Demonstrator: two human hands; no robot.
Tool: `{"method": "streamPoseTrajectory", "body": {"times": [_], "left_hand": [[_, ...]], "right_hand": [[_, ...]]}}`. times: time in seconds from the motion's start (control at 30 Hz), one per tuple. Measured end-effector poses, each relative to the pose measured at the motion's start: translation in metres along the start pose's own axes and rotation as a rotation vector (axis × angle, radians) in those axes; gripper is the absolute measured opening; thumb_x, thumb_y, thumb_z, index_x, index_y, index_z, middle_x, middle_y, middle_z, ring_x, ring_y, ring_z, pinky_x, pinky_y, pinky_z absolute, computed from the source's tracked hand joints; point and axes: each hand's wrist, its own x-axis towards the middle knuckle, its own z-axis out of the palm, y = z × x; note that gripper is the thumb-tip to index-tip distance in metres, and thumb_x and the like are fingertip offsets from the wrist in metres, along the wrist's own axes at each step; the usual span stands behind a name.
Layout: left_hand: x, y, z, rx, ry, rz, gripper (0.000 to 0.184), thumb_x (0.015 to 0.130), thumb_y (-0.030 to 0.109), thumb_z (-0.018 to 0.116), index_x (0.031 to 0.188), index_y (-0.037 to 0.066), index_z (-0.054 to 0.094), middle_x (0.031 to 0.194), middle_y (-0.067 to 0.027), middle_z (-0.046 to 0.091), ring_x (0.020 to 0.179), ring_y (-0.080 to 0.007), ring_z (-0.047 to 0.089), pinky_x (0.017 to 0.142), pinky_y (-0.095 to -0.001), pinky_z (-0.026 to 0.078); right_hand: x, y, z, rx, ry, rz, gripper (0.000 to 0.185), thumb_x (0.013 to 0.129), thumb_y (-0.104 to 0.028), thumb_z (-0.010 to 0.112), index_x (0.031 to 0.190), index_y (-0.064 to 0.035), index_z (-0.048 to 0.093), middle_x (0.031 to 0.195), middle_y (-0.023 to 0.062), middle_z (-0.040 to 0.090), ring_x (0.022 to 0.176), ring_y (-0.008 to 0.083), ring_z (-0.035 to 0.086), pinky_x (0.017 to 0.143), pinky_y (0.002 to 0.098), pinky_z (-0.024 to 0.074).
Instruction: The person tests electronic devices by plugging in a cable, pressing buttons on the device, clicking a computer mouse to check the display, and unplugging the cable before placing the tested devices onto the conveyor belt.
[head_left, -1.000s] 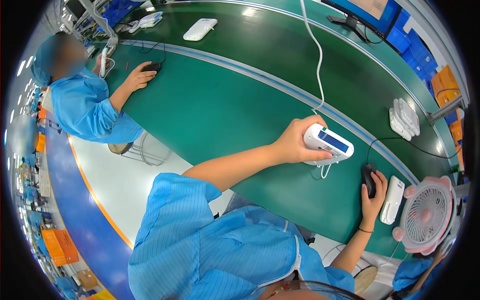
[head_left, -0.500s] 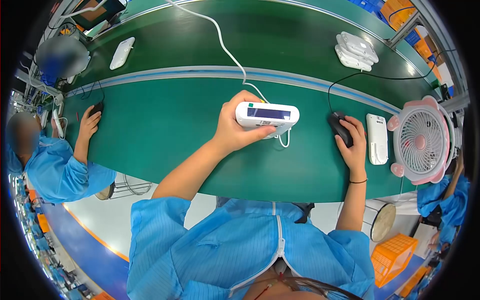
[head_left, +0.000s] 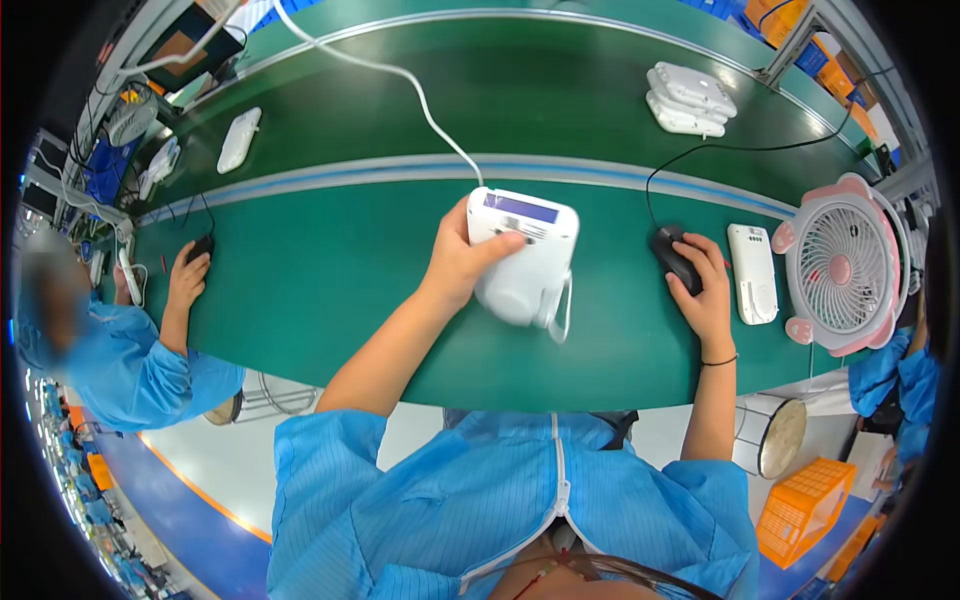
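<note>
My left hand (head_left: 462,262) is closed around a white electronic device (head_left: 525,255) with a narrow dark display along its top end. The thumb lies across the device's face, while the other fingers are hidden behind it. A white cable (head_left: 425,105) runs down to the device's top edge, and a thin white loop (head_left: 567,310) hangs at its lower right. Over a black computer mouse (head_left: 676,262) rests my right hand (head_left: 704,285), fingers curved round it. Just right of that hand, a similar white device (head_left: 753,274) lies on the green table (head_left: 620,350).
A pink and white fan (head_left: 845,265) stands at the table's right end. Several stacked white devices (head_left: 690,100) and a single one (head_left: 239,140) lie on the raised green surface behind. At the left, another person's hand (head_left: 187,280) holds a dark mouse (head_left: 202,247).
My left hand has tilted the white device, so its broad face now shows instead of mostly its display end. My right hand stays on the mouse. The whole view has shifted slightly.
</note>
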Motion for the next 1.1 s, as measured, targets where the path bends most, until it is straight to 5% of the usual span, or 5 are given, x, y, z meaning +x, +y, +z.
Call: {"method": "streamPoseTrajectory", "body": {"times": [0.07,0.2,0.77,0.97,1.1], "left_hand": [[0.000,-0.008,0.000,-0.371,0.068,-0.223,0.048,0.088,0.038,0.066,0.119,0.005,0.053,0.101,-0.0078,0.065,0.083,-0.0203,0.066,0.082,-0.0334,0.055],[-0.003,0.001,-0.010,-1.273,-0.291,-0.584,0.056,0.089,0.041,0.063,0.123,0.000,0.046,0.077,-0.0049,0.044,0.057,-0.0133,0.044,0.052,-0.0258,0.040],[-0.010,0.012,-0.002,-1.258,-0.465,-0.573,0.072,0.083,0.047,0.065,0.133,0.000,0.043,0.082,-0.0108,0.051,0.055,-0.0144,0.046,0.044,-0.0258,0.040],[-0.012,0.020,0.005,-1.289,-0.207,-0.547,0.054,0.086,0.034,0.068,0.122,0.004,0.043,0.085,-0.0089,0.051,0.064,-0.0155,0.054,0.059,-0.0278,0.048],[0.005,-0.005,-0.014,-1.241,-0.433,-0.420,0.053,0.090,0.037,0.063,0.125,0.002,0.044,0.104,-0.0097,0.056,0.083,-0.0236,0.063,0.075,-0.0335,0.052]], "right_hand": [[-0.001,0.001,-0.001,0.015,0.013,0.000,0.040,0.070,-0.006,0.071,0.109,-0.0046,0.065,0.120,0.0138,0.057,0.109,0.0335,0.058,0.093,0.0384,0.0476],[-0.002,-0.002,-0.004,0.019,0.028,0.007,0.039,0.069,-0.007,0.071,0.108,-0.0050,0.066,0.120,0.0131,0.058,0.109,0.0331,0.058,0.093,0.0390,0.0479],[-0.005,0.003,-0.007,0.044,0.026,0.002,0.039,0.069,-0.008,0.071,0.108,-0.0050,0.066,0.120,0.0124,0.058,0.110,0.0330,0.057,0.094,0.0386,0.0470],[-0.006,0.004,-0.007,0.042,0.028,-0.008,0.039,0.069,-0.008,0.071,0.107,-0.0045,0.065,0.119,0.0128,0.058,0.109,0.0334,0.058,0.093,0.0389,0.0475],[-0.006,0.003,-0.009,0.017,0.053,-0.042,0.040,0.068,-0.009,0.073,0.106,-0.0046,0.065,0.118,0.0130,0.059,0.107,0.0335,0.059,0.092,0.0393,0.0480]]}}
